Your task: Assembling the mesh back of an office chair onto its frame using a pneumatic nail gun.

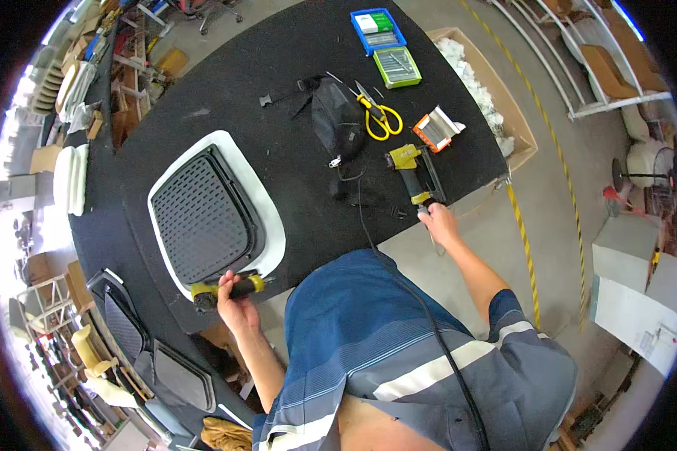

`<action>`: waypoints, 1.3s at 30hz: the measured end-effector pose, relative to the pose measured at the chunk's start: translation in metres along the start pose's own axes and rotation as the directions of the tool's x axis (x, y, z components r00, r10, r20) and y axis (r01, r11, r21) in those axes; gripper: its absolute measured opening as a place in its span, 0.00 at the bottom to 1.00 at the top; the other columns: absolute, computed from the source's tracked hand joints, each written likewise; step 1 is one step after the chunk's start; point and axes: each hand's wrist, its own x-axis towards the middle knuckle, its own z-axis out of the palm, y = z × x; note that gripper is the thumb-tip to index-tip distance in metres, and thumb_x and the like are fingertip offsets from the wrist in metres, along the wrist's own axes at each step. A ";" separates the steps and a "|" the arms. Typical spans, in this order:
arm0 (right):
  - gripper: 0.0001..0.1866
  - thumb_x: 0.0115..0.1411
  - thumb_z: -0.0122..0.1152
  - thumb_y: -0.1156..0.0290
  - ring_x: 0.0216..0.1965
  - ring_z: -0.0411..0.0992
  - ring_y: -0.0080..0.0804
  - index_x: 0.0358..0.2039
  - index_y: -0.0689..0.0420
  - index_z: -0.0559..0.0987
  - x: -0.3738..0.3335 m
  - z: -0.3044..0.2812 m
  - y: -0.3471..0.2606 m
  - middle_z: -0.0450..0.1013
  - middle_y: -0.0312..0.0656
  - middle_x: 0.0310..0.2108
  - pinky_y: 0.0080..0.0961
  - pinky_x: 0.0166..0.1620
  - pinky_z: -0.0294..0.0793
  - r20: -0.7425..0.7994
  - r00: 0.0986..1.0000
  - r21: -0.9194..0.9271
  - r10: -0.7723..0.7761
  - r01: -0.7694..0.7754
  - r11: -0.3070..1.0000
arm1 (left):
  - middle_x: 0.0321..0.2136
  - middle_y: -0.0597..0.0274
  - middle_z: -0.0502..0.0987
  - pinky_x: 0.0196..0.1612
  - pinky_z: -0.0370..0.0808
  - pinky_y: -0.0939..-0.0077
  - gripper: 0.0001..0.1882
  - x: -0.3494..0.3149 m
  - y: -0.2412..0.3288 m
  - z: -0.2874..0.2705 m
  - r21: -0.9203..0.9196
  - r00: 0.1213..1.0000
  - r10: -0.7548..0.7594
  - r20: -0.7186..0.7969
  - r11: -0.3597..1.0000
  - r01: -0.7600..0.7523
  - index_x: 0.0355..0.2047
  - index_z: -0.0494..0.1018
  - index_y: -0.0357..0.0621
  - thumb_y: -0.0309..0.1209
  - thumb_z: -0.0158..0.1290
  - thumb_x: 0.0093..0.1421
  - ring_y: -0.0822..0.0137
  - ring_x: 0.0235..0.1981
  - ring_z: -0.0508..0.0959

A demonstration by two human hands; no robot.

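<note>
My left hand [237, 307] is closed round the grip of a yellow-and-black power tool [203, 295], at the near edge of the black perforated seat panel [203, 214]. That panel lies on a white padded piece [272, 229] with a rounded outline. My right hand [438, 224] has its fingers closed at the near end of a yellow-and-black staple gun [408, 169], which lies on the black table near its right edge. Just beyond the staple gun is an opened orange-and-white box [438, 129]. Yellow-handled scissors or pliers [380, 120] lie beside a black fabric bag [335, 116].
The black-covered table [278, 45] curves away ahead. A blue tray [377, 31] and a green tray [397, 66] of small metal pieces sit at its far right. A carton of white scraps [523, 135] stands beyond the right edge. More black panels [180, 376] lie at lower left.
</note>
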 end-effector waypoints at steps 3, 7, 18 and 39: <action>0.29 0.57 0.62 0.51 0.40 0.74 0.54 0.45 0.65 0.69 -0.012 0.036 0.034 0.76 0.54 0.36 0.45 0.45 0.71 -0.040 0.993 -0.046 0.109 -0.110 0.993 | 0.40 0.56 0.78 0.50 0.73 0.73 0.12 0.010 0.006 -0.028 0.075 0.992 0.095 -0.086 0.993 -0.089 0.43 0.72 0.36 0.19 0.50 0.57 0.65 0.40 0.76; 0.21 0.60 0.61 0.57 0.23 0.74 0.34 0.44 0.60 0.71 -0.002 0.055 0.020 0.74 0.43 0.27 0.31 0.26 0.73 -0.367 0.930 0.179 0.029 0.039 0.983 | 0.38 0.57 0.77 0.49 0.73 0.73 0.10 -0.003 0.016 -0.014 0.038 0.990 0.076 -0.115 0.997 -0.072 0.41 0.71 0.34 0.20 0.51 0.57 0.65 0.39 0.76; 0.11 0.64 0.56 0.57 0.13 0.54 0.12 0.38 0.49 0.76 0.002 -0.004 -0.020 0.63 0.26 0.18 0.14 0.14 0.49 0.171 0.951 0.745 0.256 -0.295 0.598 | 0.35 0.58 0.74 0.47 0.73 0.74 0.09 -0.015 -0.001 -0.034 -0.072 0.998 0.041 -0.037 0.996 -0.044 0.39 0.68 0.34 0.21 0.49 0.57 0.66 0.39 0.74; 0.23 0.54 0.61 0.53 0.41 0.76 0.50 0.42 0.58 0.81 0.266 -0.072 -0.185 0.78 0.54 0.37 0.39 0.45 0.72 -0.298 0.918 0.217 -0.264 0.334 0.917 | 0.37 0.56 0.77 0.53 0.73 0.69 0.08 -0.038 -0.002 -0.028 -0.088 0.980 0.154 -0.125 0.982 -0.166 0.38 0.72 0.37 0.20 0.48 0.57 0.61 0.41 0.77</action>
